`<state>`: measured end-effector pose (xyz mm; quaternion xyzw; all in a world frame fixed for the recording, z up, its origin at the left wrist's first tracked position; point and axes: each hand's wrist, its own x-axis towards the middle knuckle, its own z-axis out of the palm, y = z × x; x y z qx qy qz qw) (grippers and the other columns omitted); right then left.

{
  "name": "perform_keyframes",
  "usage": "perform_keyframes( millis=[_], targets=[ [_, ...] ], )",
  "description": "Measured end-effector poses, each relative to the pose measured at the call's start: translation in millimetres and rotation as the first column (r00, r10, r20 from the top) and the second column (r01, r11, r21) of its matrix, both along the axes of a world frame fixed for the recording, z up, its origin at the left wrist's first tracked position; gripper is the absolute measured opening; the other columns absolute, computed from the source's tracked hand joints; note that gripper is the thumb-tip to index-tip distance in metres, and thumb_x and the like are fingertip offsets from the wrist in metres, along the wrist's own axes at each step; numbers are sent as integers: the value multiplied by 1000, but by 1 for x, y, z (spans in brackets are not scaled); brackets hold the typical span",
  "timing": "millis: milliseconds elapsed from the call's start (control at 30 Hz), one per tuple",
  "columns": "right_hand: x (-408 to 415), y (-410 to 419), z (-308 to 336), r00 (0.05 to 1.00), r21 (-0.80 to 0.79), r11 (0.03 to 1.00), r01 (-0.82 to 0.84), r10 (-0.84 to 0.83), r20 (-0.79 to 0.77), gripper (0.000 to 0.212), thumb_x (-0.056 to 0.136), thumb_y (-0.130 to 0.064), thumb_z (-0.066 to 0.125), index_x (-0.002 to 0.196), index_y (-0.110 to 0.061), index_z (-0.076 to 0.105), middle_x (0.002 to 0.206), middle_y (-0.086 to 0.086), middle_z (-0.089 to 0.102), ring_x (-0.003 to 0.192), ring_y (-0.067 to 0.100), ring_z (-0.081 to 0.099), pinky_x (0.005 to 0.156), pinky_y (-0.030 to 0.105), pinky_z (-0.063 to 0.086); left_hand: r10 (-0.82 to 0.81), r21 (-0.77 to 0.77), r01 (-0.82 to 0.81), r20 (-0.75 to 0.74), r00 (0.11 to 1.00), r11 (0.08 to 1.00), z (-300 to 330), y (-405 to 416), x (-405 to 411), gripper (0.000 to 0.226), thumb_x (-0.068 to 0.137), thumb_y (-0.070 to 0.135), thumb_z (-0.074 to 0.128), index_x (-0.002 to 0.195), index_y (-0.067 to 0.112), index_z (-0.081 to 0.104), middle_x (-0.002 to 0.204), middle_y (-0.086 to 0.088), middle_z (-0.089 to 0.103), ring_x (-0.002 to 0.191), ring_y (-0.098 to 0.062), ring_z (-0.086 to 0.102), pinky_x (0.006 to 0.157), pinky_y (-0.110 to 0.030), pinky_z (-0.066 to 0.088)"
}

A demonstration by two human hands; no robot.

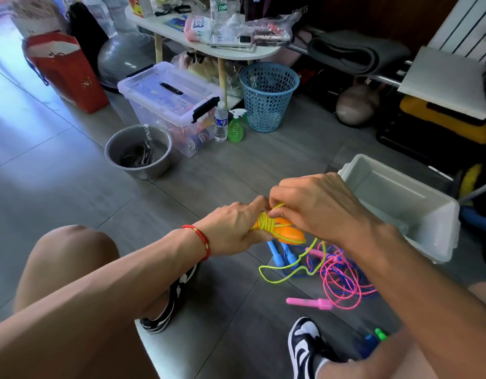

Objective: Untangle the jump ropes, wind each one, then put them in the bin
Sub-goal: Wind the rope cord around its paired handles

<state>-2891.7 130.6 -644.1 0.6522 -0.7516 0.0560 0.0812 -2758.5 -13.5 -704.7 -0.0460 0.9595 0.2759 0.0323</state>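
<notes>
Holding item one: left hand (233, 231), red bracelet (200, 239) at its wrist, fingers curled round the orange handles (287, 232), which carry several turns of yellow rope (266, 224).

Right hand (318, 206): thumb and fingertips pinch a yellow strand just above the wound turns, touching the bundle. Both grips meet over the handles, held above the floor (209, 181).

Yellow rope, loose part: hangs from under the right hand, trails down to the floor and forms an open loop near the blue handles (281, 254).

Blue rope (356, 272): on the floor below the hands, two handles side by side, cord mixed with the pink rope (337, 274).

Pink rope: tangled heap on the floor right of the blue handles; one pink handle (308, 302) lies at the heap's near edge, another shows partly near the yellow strand.

Bin (400, 203): white, open, on the floor just right of the right hand, behind the heap.

Other stock: steel bucket (139, 151), clear lidded box (170, 102), water bottle (220, 123), green spray bottle (236, 127), blue mesh basket (267, 97), red bag (66, 69), white tabletop (209, 36) with clutter. Two dark-and-white shoes (304, 348) in the foreground.
</notes>
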Motion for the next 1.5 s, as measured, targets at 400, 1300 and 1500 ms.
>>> perform_keyframes(
  millis=[400,1300,1500],
  targets=[
    [-30,3,-4,318,138,990,-4,-129,939,23,69,-24,85,83,-8,77,69,3,69,64,6,56,58,21,43,-41,56,49,-135,990,997,38,17,15,70,73,55,83,103,28,26,69,7,55,59,-14,49,63,-40,44],
    [33,2,-16,352,287,922,261,-368,861,35,105,-23,43,80,-20,66,69,-4,53,62,9,53,57,16,42,512,239,-480,-95,853,844,16,-39,4,57,72,34,91,120,22,63,94,4,65,83,-18,58,75,-31,46],
    [41,7,-11,935,154,975,163,-203,291,15,98,-31,55,94,-17,57,96,10,67,93,37,62,67,39,37,414,71,-412,-28,910,909,12,-25,-1,49,75,36,87,118,27,67,93,3,68,89,-23,63,77,-31,47]
  ],
)
